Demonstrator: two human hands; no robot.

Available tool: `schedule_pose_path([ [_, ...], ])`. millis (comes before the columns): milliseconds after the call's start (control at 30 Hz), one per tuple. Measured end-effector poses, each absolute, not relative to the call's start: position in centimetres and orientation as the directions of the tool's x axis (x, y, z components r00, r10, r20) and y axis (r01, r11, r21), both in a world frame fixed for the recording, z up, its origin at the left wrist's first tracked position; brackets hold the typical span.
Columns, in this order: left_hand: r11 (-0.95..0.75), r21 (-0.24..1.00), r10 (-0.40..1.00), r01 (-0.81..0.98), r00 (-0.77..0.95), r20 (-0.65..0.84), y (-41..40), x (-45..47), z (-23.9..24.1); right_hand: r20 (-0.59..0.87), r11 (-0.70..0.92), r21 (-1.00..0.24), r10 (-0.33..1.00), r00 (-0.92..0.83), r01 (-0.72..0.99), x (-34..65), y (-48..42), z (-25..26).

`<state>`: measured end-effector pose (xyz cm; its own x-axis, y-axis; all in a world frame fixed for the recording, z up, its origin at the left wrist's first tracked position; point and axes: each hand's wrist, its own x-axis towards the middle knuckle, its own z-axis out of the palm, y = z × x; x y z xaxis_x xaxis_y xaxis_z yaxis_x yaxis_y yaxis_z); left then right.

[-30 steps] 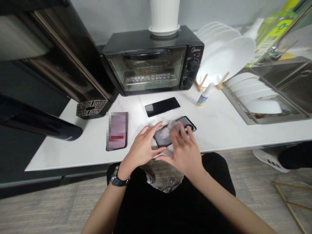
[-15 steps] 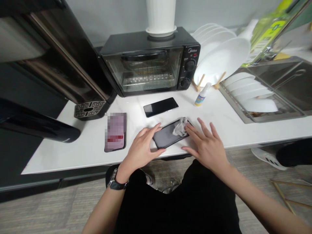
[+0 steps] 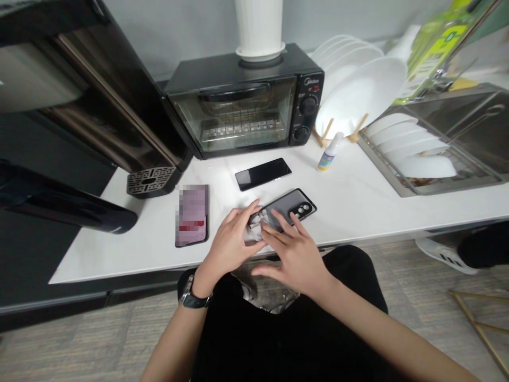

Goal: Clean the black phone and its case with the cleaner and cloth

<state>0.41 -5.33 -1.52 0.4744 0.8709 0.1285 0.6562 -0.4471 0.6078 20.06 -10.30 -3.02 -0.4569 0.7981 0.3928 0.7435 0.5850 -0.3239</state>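
A phone case (image 3: 287, 203) with round camera cut-outs lies near the counter's front edge, its grey inner face up. My left hand (image 3: 231, 239) grips its left end, thumb on the near edge and fingers on the far edge. The fingertips of my right hand (image 3: 298, 254) press a crumpled light-grey cloth (image 3: 256, 222) against that left end, with the thumb stretched out apart. Beyond the case rests a black phone (image 3: 263, 174), screen up. To the left of my left hand lies another phone (image 3: 194, 217), its face blurred out. A small spray bottle (image 3: 330, 153) stands upright at the right.
A toaster oven (image 3: 246, 116) with a white pot (image 3: 260, 26) on top stands at the back. White plates (image 3: 358, 95) fill a wooden rack beside the sink (image 3: 469, 127). A dark machine with a drip tray (image 3: 151, 181) occupies the left. Another person's shoe (image 3: 443, 254) shows at right.
My right hand has slid the cloth left along the case, from the camera end to the end by my left hand. The camera cut-outs now show. My left hand keeps its grip.
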Motion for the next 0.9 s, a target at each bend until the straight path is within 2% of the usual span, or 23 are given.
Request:
schedule_pose_path([
  [100, -0.466, 0.602, 0.861, 0.649, 0.489, 0.139, -5.5, 0.6, -1.4, 0.355, 0.544, -0.235, 0.82, -0.449, 0.806, 24.9, -10.5, -2.7],
  [200, -0.469, 0.593, 0.859, 0.654, 0.493, 0.136, -5.5, 0.8, -1.3, 0.365, 0.433, -0.144, 0.859, -0.359, 0.89, 28.3, -9.4, -2.7],
  [333, -0.464, 0.601, 0.86, 0.65, 0.492, 0.132, -5.3, 1.0, -1.3, 0.406, 0.356, -0.133, 0.871, -0.277, 0.925, 27.3, -7.2, -3.1],
  [433, -0.459, 0.611, 0.862, 0.645, 0.489, 0.131, -5.0, 1.0, -1.3, 0.431, 0.39, -0.198, 0.859, -0.277, 0.899, 22.8, -6.7, -3.4],
  [533, -0.435, 0.616, 0.875, 0.656, 0.471, 0.116, -4.7, 0.8, -1.5, 0.436, 0.495, -0.278, 0.829, -0.351, 0.823, 18.1, -7.5, -3.7],
  [667, -0.415, 0.623, 0.881, 0.663, 0.463, 0.095, -4.8, 0.7, -1.4, 0.425, 0.567, -0.337, 0.804, -0.416, 0.752, 16.9, -9.3, -3.7],
  [767, -0.456, 0.614, 0.86, 0.644, 0.496, 0.119, -5.1, 0.8, -1.4, 0.381, 0.599, -0.295, 0.788, -0.483, 0.745, 20.3, -10.1, -3.0],
  [900, -0.48, 0.596, 0.85, 0.644, 0.511, 0.132, -5.4, 1.0, -1.3, 0.327, 0.572, -0.171, 0.801, -0.501, 0.803, 26.4, -9.8, -2.0],
])
